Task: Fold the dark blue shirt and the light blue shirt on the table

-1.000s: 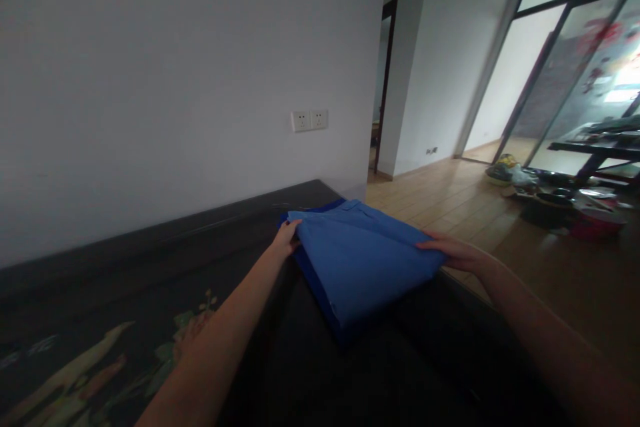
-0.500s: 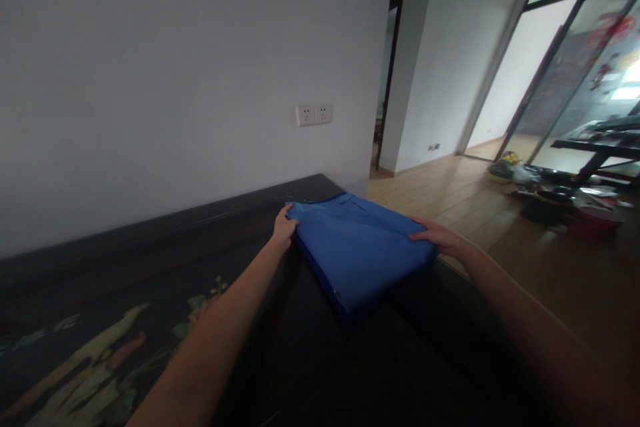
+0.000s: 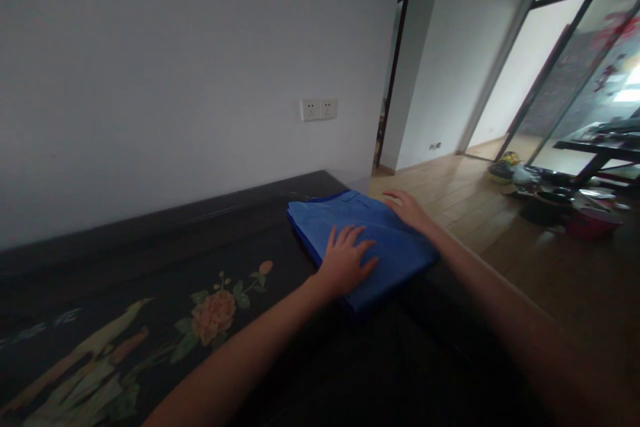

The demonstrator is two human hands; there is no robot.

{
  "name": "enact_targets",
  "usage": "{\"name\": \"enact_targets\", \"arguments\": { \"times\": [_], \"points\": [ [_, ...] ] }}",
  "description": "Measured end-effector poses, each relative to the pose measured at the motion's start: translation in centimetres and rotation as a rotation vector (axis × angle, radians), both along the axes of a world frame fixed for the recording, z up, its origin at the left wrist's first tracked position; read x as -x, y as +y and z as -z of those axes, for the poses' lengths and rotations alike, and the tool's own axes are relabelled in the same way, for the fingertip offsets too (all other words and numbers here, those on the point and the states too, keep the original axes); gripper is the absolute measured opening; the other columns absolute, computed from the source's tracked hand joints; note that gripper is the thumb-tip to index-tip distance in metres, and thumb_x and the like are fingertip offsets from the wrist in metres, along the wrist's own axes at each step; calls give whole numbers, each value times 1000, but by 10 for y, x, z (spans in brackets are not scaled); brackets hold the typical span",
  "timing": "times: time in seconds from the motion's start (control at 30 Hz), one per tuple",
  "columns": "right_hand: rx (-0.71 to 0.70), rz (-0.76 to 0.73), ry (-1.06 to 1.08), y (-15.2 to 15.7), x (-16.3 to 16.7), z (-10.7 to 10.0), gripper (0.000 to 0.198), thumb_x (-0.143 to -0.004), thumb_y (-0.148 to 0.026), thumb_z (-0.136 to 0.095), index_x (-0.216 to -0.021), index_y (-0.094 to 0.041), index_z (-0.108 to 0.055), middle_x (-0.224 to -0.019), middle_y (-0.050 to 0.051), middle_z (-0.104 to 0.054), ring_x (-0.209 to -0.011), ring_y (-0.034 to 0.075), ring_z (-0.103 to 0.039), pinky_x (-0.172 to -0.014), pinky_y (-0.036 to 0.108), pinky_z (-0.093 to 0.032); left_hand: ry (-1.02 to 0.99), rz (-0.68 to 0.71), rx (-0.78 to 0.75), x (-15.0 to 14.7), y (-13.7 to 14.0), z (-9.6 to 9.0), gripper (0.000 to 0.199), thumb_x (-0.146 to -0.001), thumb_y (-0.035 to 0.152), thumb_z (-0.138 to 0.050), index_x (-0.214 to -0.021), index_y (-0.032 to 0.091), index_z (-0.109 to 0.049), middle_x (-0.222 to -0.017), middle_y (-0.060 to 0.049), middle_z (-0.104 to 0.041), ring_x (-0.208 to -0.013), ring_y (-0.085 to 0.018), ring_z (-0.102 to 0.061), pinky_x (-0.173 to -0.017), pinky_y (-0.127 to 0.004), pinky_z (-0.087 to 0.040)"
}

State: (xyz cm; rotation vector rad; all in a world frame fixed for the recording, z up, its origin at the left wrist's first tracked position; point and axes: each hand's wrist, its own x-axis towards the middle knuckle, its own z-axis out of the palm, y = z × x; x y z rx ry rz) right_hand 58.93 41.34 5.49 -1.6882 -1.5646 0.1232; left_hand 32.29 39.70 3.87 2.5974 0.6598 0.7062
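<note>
A folded blue garment (image 3: pixel 395 250), with a waistband-like strip along its far edge, lies flat near the right end of a dark glossy tabletop (image 3: pixel 240 213). My left hand (image 3: pixel 346 260) is over the near left part of the cloth, fingers spread and palm down, seemingly resting on it. At the far right edge of the garment is my right hand (image 3: pixel 407 210), its fingers stretched out and holding nothing. Whether its fingertips touch the fabric I cannot tell.
Painted flowers (image 3: pixel 214 317) and a bird decorate the tabletop on the left. Behind it rises a pale wall with a double socket (image 3: pixel 319 109). To the right, a wooden floor (image 3: pixel 450 190) leads to bags, a red basin (image 3: pixel 593 222) and a dark table by glass doors.
My left hand has let go of the garment's far left corner and moved nearer, onto its top. My right hand has released the right edge and shifted farther away. The garment has barely moved.
</note>
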Motion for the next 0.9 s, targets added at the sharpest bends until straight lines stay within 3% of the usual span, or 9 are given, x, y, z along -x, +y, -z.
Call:
{"name": "enact_targets", "arguments": {
  "times": [0.07,0.1,0.2,0.27,0.47,0.6,0.77,0.9],
  "points": [
    [91,-147,-135,26,29,6,40,-91,-37,-47,-123,-18,-60,-129,12,-58,-123,25,-49,-109,46,-30,99,25,-25,-5,-19,9,47,-87,50,-51,-129,29,-55,-147,-11,-39,-140,-36,-23,-112,-62,1],
    [168,-149,-203,37,41,11,42,-93,-40,-43,-128,-21,-57,-136,11,-53,-129,27,-42,-111,51,-25,141,17,-35,-6,-24,13,52,-87,54,-48,-133,29,-51,-148,-11,-38,-140,-36,-21,-112,-63,1],
    [437,-42,-417,62,65,28,46,-97,-48,-30,-141,-37,-40,-154,1,-28,-141,35,-18,-103,72,-13,229,-3,-64,-3,-28,22,59,-90,60,-34,-142,32,-38,-151,-8,-33,-142,-35,-19,-111,-66,-2],
    [541,1,-518,71,68,40,48,-97,-50,-23,-145,-42,-27,-157,-2,-17,-142,37,-9,-99,78,-11,264,-3,-69,-1,-26,23,61,-91,61,-28,-144,32,-33,-153,-8,-31,-142,-34,-18,-110,-66,-5],
    [561,24,-591,81,59,58,51,-97,-52,-20,-147,-42,-20,-157,-2,-14,-142,37,-11,-99,77,-15,289,13,-46,-1,-25,24,63,-92,62,-24,-146,31,-30,-154,-8,-27,-143,-34,-17,-111,-65,-7],
    [492,54,-642,77,65,59,50,-97,-51,-24,-146,-41,-26,-156,0,-20,-141,38,-15,-97,78,-16,212,-1,-56,-1,-25,31,60,-91,60,-33,-143,31,-35,-151,-9,-33,-141,-33,-22,-111,-65,-8],
    [165,185,-688,63,79,49,45,-97,-39,-35,-138,-24,-46,-146,10,-41,-137,33,-28,-107,66,-14,-113,-65,2,7,-32,33,34,-95,31,-39,-124,25,-55,-134,-5,-55,-129,-20,-43,-117,-52,-10],
    [-91,243,-429,48,100,25,40,-96,-32,-36,-126,-16,-56,-128,15,-58,-121,29,-48,-103,53,-33,-365,-67,134,39,-43,18,30,-93,19,-39,-116,23,-56,-121,-4,-61,-119,-16,-51,-117,-48,-15]
  ]
}}
